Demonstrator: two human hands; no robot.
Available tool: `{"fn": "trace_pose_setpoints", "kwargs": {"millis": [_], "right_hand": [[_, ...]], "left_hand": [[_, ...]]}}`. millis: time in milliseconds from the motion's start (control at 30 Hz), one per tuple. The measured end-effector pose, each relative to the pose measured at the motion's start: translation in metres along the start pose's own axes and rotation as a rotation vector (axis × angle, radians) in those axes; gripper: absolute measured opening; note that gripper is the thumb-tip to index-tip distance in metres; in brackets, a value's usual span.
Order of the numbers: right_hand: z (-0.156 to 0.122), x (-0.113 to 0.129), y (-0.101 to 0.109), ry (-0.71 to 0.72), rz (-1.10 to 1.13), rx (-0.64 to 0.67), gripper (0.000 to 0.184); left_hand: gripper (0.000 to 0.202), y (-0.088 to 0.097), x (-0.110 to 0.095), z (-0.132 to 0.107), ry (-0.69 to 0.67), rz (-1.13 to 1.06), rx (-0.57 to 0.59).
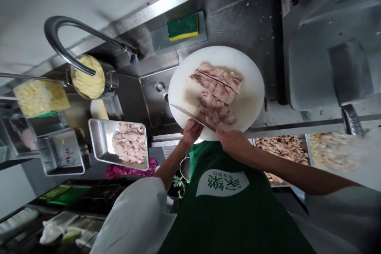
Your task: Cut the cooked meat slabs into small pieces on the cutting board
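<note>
My right hand (233, 139) is wrapped round the handle of a knife, at the near edge of a round white cutting board (253, 83). The knife blade (181, 110) slants to the left across the board's near side. Close against the blade is my left hand (192, 130), its fingers curled and closed; whether they pinch the blade or something small is hidden. On the board lie long strips of pale cooked-looking meat (220, 81). Nearer the knife is a pile of smaller meat pieces (217, 109).
The board spans part of a steel sink (153, 105). Left are a tray (101, 154) of sliced meat, a pot (110, 81) of yellow slices and a curved faucet (56, 43). A sponge (183, 27) lies behind; a cleaver (353, 75) and meat trays (281, 147) are right.
</note>
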State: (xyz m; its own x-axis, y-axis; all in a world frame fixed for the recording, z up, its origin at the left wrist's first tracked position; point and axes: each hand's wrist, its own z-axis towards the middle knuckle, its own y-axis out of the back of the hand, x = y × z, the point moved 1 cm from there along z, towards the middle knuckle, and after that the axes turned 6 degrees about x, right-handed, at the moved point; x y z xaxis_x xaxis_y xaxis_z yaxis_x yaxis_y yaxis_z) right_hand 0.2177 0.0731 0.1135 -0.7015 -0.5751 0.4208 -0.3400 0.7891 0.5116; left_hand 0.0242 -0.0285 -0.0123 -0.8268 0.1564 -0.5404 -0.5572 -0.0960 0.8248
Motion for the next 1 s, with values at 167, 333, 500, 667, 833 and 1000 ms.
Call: {"fn": "trace_pose_setpoints", "kwargs": {"millis": [167,333,500,667,833,1000], "right_hand": [[-0.018,0.002,-0.011,-0.069,-0.001,0.085,0.043],[-0.007,0.000,-0.009,-0.024,-0.014,0.027,0.042],[-0.010,-0.004,-0.022,-0.049,0.066,0.062,0.035],[0.051,0.009,0.004,0.043,0.063,-0.131,0.036],[0.050,0.000,0.009,0.056,0.065,-0.168,0.038],[-0.004,0.001,-0.015,0.009,0.048,-0.066,0.041]], "left_hand": [[0.017,-0.001,0.003,-0.002,0.040,-0.042,0.037],[0.017,-0.002,0.003,-0.002,0.052,-0.023,0.028],[0.016,-0.001,0.003,0.000,0.039,-0.005,0.011],[0.017,0.004,0.003,0.000,0.047,-0.046,0.012],[0.017,0.002,0.001,-0.001,0.055,-0.022,-0.001],[0.014,-0.001,0.002,-0.004,0.048,0.048,0.011]]}}
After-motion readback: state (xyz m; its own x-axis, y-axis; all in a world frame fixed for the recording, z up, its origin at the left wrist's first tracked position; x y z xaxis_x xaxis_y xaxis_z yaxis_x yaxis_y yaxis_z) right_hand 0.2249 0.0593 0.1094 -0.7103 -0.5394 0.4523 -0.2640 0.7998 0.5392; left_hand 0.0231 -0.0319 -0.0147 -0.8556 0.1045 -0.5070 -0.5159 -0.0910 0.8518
